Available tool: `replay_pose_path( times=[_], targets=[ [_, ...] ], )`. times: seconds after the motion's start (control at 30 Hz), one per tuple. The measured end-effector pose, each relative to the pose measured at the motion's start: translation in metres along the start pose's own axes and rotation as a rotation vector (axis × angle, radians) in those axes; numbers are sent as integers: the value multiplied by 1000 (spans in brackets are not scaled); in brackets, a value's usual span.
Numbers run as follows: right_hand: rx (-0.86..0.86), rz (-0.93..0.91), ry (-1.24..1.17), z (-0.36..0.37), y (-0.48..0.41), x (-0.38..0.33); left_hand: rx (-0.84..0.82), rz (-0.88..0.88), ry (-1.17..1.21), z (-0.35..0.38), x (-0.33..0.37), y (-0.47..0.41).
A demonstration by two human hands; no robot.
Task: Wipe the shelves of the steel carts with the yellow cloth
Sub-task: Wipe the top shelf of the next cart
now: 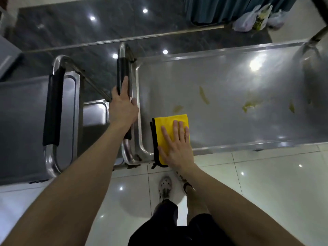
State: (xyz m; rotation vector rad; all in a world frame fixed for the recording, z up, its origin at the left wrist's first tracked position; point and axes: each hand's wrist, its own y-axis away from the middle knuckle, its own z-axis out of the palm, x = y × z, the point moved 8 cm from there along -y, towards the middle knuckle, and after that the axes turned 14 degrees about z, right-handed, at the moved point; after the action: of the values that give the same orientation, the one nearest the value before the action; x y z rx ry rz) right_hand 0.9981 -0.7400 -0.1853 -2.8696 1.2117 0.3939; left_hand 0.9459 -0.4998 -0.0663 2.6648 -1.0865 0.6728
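Observation:
A folded yellow cloth (169,126) with a black edge lies on the near left corner of the right steel cart's top shelf (230,82). My right hand (174,146) presses flat on the cloth with straight fingers. Yellowish smears (204,95) streak the shelf farther right. My left hand (123,105) grips the black-padded handle (122,71) of this cart, fingers curled round it. A second steel cart (26,121) stands to the left with its own padded handle (53,107).
Plastic bags (255,18) sit on the floor beyond the cart at the top right, beside a dark curtain. A lower shelf (95,112) shows between the two carts. White glossy tiles and my feet (165,187) are below.

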Motion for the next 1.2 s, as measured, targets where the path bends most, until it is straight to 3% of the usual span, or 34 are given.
replay_pose_path(
  times=[0.2,0.4,0.63,0.87,1.0,1.2],
  targets=[
    [-32,-77,7,-9,-8,39,20,-67,37,-5,-2,0],
    [-15,4,30,-32,-36,119,65,-82,48,-7,-7,-9],
    [2,40,72,-53,-111,146,111,-80,9,-8,-9,-8],
    [16,133,62,-64,-242,122,143,-79,5,-8,-12,-5],
    [41,74,41,-60,-305,74,161,-68,10,-10,-14,-3],
    [38,6,44,-51,-321,42,176,-70,-11,-13,-14,-4]
  ],
)
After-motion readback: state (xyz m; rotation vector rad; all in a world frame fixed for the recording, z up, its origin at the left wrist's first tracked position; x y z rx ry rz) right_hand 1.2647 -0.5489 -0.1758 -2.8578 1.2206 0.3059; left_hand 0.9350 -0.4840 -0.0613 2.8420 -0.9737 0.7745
